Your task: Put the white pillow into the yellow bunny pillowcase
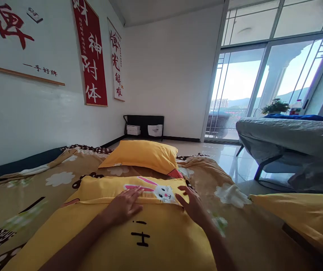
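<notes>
A yellow piece of bedding (175,241) with a printed rabbit face and the letters "Hi" lies in front of me, its far end folded over in a band. My left hand (126,206) rests on it palm down near the fold, fingers stretched out beside the rabbit's ears. At the band's right end is my right hand (192,206), fingers apart and curved over the cloth next to the rabbit's face. Neither hand grips anything. Just beyond the band lies a plump yellow pillow (141,155). Underneath is a brown patterned blanket (51,195) with white clouds.
More yellow bedding (305,214) lies at the right. Behind it stands a covered table (277,130) carrying a plant (276,106) and a bottle (296,107). A low black rack (143,122) is against the far wall. Sliding glass doors (235,90) are at the back right.
</notes>
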Demonstrator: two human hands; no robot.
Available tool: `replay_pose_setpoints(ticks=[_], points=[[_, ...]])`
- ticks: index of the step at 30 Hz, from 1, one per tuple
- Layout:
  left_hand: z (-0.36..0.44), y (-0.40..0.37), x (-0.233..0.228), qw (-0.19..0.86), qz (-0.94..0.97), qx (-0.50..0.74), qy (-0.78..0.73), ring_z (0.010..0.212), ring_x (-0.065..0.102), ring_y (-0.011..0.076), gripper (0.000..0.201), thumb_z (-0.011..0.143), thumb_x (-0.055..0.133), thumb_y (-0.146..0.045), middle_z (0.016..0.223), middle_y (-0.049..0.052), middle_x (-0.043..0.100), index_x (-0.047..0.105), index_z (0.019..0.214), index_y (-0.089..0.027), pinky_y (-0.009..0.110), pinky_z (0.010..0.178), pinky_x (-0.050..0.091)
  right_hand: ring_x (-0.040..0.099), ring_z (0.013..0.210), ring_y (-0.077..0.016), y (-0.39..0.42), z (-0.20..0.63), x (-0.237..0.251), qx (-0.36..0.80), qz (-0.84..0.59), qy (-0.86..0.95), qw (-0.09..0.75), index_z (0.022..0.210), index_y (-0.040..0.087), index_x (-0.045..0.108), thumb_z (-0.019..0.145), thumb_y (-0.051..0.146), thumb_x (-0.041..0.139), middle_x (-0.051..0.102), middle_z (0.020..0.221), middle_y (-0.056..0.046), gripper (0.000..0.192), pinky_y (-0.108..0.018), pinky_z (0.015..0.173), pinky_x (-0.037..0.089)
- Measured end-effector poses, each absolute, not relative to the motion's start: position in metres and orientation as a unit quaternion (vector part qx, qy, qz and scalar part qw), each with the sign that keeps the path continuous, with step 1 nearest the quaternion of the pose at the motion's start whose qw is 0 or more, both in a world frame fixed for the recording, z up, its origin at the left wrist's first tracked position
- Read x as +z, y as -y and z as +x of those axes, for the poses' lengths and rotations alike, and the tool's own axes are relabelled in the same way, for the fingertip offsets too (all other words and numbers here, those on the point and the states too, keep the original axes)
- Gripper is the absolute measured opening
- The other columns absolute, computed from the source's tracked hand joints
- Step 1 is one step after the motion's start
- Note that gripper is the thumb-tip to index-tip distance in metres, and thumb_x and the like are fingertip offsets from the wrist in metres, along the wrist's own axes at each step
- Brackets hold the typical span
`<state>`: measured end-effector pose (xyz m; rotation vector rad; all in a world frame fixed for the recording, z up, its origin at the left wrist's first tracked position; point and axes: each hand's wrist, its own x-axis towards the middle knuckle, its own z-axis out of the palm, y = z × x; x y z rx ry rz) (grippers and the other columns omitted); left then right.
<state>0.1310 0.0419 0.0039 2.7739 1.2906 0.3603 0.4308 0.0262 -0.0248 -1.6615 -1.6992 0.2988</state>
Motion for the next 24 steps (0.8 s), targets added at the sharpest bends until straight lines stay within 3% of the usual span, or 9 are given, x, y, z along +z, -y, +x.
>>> replay_pose_setpoints(ticks=[3,5,8,14,19,24], points=[[0.092,-0.04,-0.009,0.044,0.875,0.114,-0.469,0.147,0.019,0.0218,0.063,0.098,0.028,-0.056,0.158,0.002,0.021,0.027,0.153,-0.024,0.044,0.12,0.019,0.024,0.146,-0.0186,-0.04,0.423,-0.045,0.181,-0.623,0.704,0.289,0.15,0.024,0.029,0.088,0.061,0.029,0.026,0.155,-0.004,0.072,-0.042,0.123,0.019],[0.067,-0.04,-0.022,0.053,0.856,0.12,-0.5,0.147,0.016,0.0205,0.062,0.099,0.021,-0.057,0.159,0.0,0.018,0.026,0.153,-0.027,0.044,0.12,0.017,0.004,0.152,-0.0169,-0.044,0.421,-0.053,0.223,-0.609,0.729,0.217,0.155,0.029,0.014,0.088,0.066,0.022,0.007,0.16,0.002,0.076,-0.045,0.126,0.005],[0.028,-0.043,-0.047,0.056,0.818,0.127,-0.558,0.148,0.014,0.0196,0.062,0.099,0.016,-0.056,0.159,-0.001,0.016,0.024,0.154,-0.027,0.045,0.12,0.016,-0.007,0.151,-0.0161,-0.043,0.428,-0.057,0.234,-0.602,0.747,0.161,0.154,0.033,0.004,0.087,0.068,0.025,-0.005,0.159,0.006,0.079,-0.046,0.125,-0.003],[-0.041,-0.054,-0.093,0.042,0.771,0.143,-0.619,0.146,0.018,0.0202,0.063,0.098,0.012,-0.048,0.157,0.001,0.02,0.023,0.154,-0.02,0.044,0.118,0.021,-0.009,0.151,-0.0235,-0.045,0.461,-0.063,0.254,-0.637,0.72,0.107,0.155,0.027,0.001,0.081,0.07,0.041,-0.009,0.159,0.0,0.094,-0.05,0.124,0.0],[-0.067,-0.055,-0.109,0.038,0.757,0.156,-0.633,0.143,0.03,0.0198,0.065,0.097,0.014,-0.044,0.153,0.003,0.031,0.033,0.15,-0.013,0.039,0.117,0.026,-0.001,0.151,-0.0241,-0.057,0.478,-0.082,0.277,-0.608,0.728,0.152,0.155,0.022,0.006,0.074,0.069,0.054,-0.003,0.159,-0.004,0.106,-0.044,0.127,0.005],[-0.076,-0.04,-0.112,0.031,0.737,0.156,-0.657,0.139,0.036,0.0215,0.061,0.097,0.013,-0.042,0.15,0.001,0.036,0.037,0.149,-0.019,0.045,0.116,0.028,0.01,0.151,-0.022,-0.053,0.48,-0.072,0.248,-0.611,0.736,0.156,0.154,0.014,0.017,0.08,0.049,0.054,0.011,0.158,-0.008,0.09,-0.04,0.127,0.009]])
